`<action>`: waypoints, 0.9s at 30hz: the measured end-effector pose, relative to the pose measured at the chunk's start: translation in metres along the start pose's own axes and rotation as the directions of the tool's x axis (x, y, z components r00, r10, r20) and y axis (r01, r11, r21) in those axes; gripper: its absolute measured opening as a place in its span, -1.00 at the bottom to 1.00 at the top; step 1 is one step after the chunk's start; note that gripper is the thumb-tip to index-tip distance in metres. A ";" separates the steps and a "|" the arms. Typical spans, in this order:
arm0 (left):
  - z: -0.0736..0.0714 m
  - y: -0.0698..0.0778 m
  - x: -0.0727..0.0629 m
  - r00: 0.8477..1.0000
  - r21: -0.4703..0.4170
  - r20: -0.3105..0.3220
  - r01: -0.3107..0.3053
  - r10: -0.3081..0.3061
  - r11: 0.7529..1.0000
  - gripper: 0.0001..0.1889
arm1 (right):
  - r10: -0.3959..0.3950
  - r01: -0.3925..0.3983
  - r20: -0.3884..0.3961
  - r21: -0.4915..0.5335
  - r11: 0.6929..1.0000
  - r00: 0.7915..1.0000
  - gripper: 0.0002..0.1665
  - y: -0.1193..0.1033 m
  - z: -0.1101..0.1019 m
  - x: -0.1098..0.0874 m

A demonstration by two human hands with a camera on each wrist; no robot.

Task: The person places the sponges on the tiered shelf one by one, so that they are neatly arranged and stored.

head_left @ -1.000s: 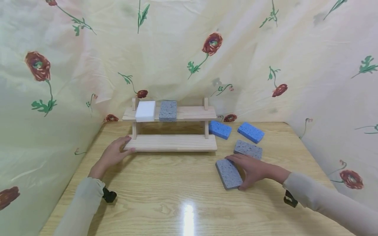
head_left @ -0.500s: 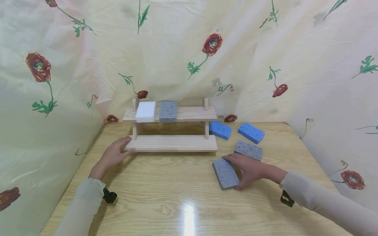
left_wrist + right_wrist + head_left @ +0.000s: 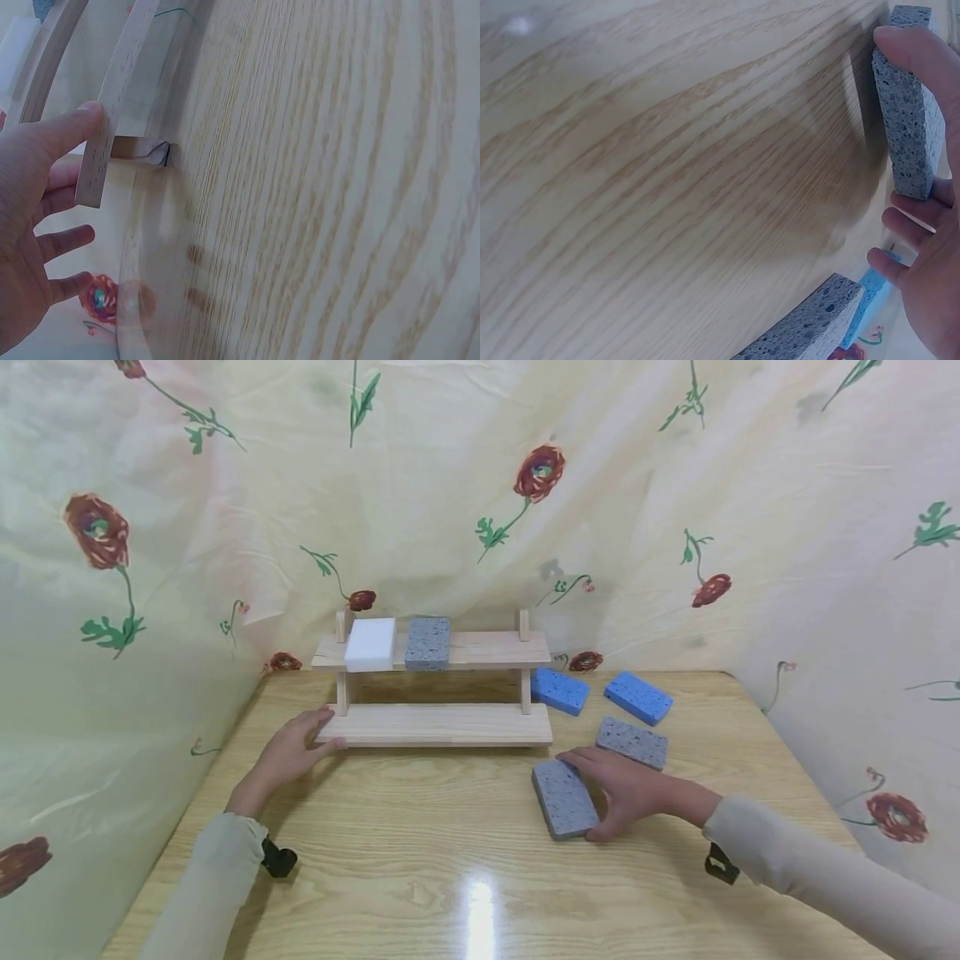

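My left hand (image 3: 288, 753) holds the left end of a two-tier wooden shelf (image 3: 442, 725) by its lower board. The left wrist view shows the thumb on one face of the board (image 3: 105, 135) and a finger behind it. A white foam block (image 3: 371, 643) and a grey speckled sponge (image 3: 428, 643) lie on the upper tier. In front of the shelf's right end, my right hand (image 3: 630, 787) pinches another grey sponge (image 3: 564, 799) between thumb and fingers. Whether that sponge touches the table, I cannot tell.
Behind my right hand lies a third grey sponge (image 3: 633, 742), partly covered by the hand. Two blue sponges (image 3: 561, 690) are farther back, beside the shelf. Flower-patterned cloth (image 3: 450, 510) hangs around the back and sides of the wooden table (image 3: 420, 860).
My right hand has slid a little to the left with the grey sponge in its grip. The left hand and the shelf have stayed put.
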State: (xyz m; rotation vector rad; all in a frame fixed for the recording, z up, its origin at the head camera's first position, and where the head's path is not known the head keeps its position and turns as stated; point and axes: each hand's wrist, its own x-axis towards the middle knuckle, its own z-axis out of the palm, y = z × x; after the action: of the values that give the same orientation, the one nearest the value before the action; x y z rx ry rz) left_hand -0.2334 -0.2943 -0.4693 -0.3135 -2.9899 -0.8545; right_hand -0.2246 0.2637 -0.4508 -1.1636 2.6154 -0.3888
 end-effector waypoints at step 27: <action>0.000 -0.001 0.000 1.000 0.003 0.006 0.003 -0.003 1.000 -0.18 | -0.074 0.062 -0.133 -0.094 0.994 0.988 0.43 -0.014 -0.024 0.013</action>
State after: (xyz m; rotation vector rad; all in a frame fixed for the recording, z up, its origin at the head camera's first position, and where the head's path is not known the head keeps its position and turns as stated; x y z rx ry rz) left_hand -0.2330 -0.2950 -0.4693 -0.3123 -2.9972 -0.8514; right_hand -0.2315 0.2479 -0.4254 -1.3018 2.7408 -0.3814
